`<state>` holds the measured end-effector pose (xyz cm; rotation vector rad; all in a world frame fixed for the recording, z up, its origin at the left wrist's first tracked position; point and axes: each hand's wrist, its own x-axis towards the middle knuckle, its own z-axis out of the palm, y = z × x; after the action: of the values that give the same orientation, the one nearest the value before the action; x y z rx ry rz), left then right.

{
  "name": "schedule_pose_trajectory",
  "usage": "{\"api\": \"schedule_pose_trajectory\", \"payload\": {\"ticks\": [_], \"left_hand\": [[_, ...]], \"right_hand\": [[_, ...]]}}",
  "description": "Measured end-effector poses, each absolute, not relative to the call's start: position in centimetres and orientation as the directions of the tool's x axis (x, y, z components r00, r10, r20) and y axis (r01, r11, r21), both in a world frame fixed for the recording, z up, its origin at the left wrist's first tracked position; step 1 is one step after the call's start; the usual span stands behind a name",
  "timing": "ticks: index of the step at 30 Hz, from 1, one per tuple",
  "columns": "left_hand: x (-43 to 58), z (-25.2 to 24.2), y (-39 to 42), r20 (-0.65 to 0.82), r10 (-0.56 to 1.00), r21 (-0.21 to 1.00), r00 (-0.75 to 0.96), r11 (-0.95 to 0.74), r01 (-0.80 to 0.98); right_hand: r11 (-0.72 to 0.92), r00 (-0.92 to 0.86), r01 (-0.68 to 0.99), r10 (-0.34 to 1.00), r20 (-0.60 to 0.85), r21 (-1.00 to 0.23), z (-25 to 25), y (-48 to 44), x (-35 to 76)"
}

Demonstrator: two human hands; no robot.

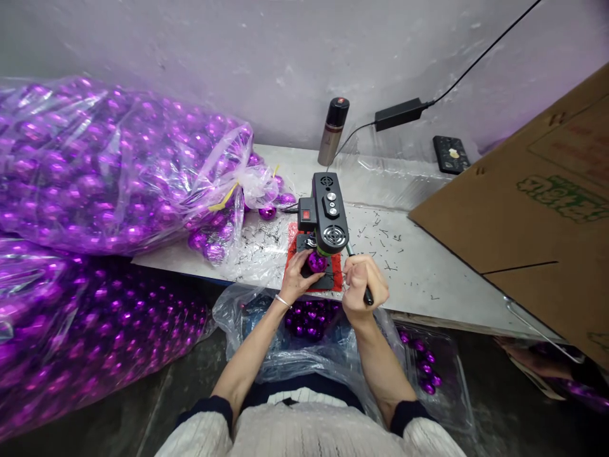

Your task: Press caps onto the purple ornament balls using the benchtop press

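Note:
A small black bench press machine point(325, 216) stands on a red mat point(291, 254) on the white table point(428, 266). My left hand point(299, 276) is closed around a shiny purple ball point(316, 261), holding it on the machine's base under the head. To its right, my right hand point(361, 282) grips the machine's black lever handle point(368, 296) in a fist.
Large clear bags of purple balls point(109, 165) fill the left side, and another open bag point(309, 317) lies in my lap. A cardboard box point(537, 216) stands at right. A flask point(333, 131), a power adapter point(398, 114) and a black device point(450, 154) sit near the wall. Small metal scraps litter the table.

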<state>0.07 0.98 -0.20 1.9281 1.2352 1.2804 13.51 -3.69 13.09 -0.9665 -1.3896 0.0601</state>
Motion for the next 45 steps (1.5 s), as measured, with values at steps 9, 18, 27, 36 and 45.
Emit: {"api": "schedule_pose_trajectory", "payload": {"ticks": [9,18,27,36,45], "left_hand": [[-2.2,-0.1,-7.9,0.607,0.756,0.576,0.245,-0.631,0.52],[-4.9,4.3,4.5,0.346,0.907,0.823,-0.239,-0.171,0.542],[-7.0,8.0,17.0,-0.181,0.883,0.881,-0.434,0.342,0.327],[-6.9,4.9,9.5,-0.271,0.929,0.957,-0.252,0.287,0.03],[-6.2,4.9,7.6,-0.036,0.997,0.867,-0.071,0.066,0.494]], "right_hand": [[0.655,0.211,0.498,0.543,0.813,-0.568,11.9,-3.8,13.9],[0.664,0.216,0.494,0.532,0.818,-0.562,11.8,-3.7,13.7],[0.68,0.164,0.519,0.516,0.841,-0.518,11.5,-3.7,13.9],[0.686,0.156,0.52,0.51,0.846,-0.509,11.5,-3.6,13.8],[0.682,0.133,0.521,0.529,0.838,-0.514,11.5,-3.8,14.1]]}}
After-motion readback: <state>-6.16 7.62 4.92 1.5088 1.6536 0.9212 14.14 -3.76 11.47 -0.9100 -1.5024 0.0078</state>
